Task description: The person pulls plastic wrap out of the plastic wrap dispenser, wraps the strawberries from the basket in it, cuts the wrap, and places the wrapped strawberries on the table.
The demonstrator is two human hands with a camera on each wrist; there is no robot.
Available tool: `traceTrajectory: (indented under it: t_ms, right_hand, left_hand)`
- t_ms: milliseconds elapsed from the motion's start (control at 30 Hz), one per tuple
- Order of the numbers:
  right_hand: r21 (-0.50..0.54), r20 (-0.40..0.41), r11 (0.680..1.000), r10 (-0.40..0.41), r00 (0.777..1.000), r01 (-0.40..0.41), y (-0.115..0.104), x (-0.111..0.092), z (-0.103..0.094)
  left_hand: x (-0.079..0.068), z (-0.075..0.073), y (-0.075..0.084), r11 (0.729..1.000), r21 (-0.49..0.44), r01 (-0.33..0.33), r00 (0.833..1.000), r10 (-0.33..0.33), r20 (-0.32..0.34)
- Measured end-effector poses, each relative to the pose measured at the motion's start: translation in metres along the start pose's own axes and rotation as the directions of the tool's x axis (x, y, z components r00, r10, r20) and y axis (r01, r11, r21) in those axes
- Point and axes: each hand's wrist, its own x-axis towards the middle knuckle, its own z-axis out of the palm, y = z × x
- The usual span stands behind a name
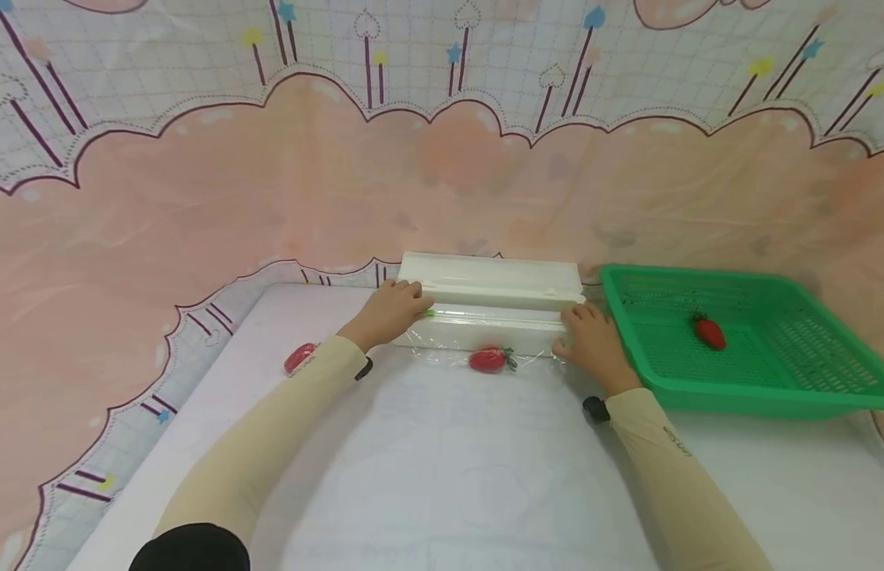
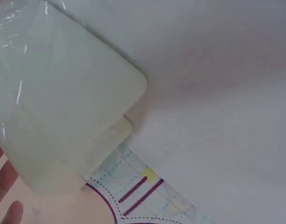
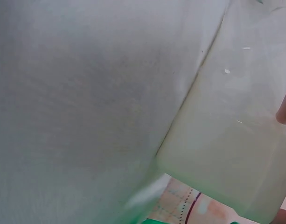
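Note:
A white cling film dispenser (image 1: 484,339) lies on the white table with its lid (image 1: 490,274) raised at the back. My left hand (image 1: 388,312) grips its left end, fingers curled by a small green slider. On the right end my right hand (image 1: 595,342) holds on, thumb at the front and fingers over the top. Clear film (image 1: 442,354) hangs over the front, and a red strawberry (image 1: 488,359) with green leaves lies against it at the middle. Both wrist views show the dispenser's white body (image 2: 73,93) close up, with only fingertips at the edge.
Left of the dispenser, partly behind the left sleeve, lies another red strawberry (image 1: 299,358), shiny as if in film. A green plastic basket (image 1: 755,396) stands beside the right hand with one strawberry (image 1: 709,331) inside. Patterned cloth (image 1: 342,198) rises behind the table.

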Motion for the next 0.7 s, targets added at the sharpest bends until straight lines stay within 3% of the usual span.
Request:
traceTrajectory:
  t_ms: [167, 367, 700]
  right_hand:
    - [-0.028, -0.018, 0.999, -0.022, 1.0, 0.022, 0.0, 0.0, 0.003]
    - [-0.048, -0.054, 0.999, -0.025, 0.998, 0.023, 0.001, -0.002, 0.003]
    - [-0.039, 0.014, 0.999, 0.028, 1.0, -0.027, -0.006, -0.001, -0.001]
  left_hand:
    - [-0.015, 0.001, -0.013, 0.999, -0.016, 0.036, 0.999, -0.036, -0.03]
    - [-0.026, 0.003, -0.026, 1.0, -0.014, 0.024, 0.997, -0.025, -0.077]
    - [-0.035, 0.003, -0.033, 0.997, -0.044, 0.063, 0.996, -0.065, -0.067]
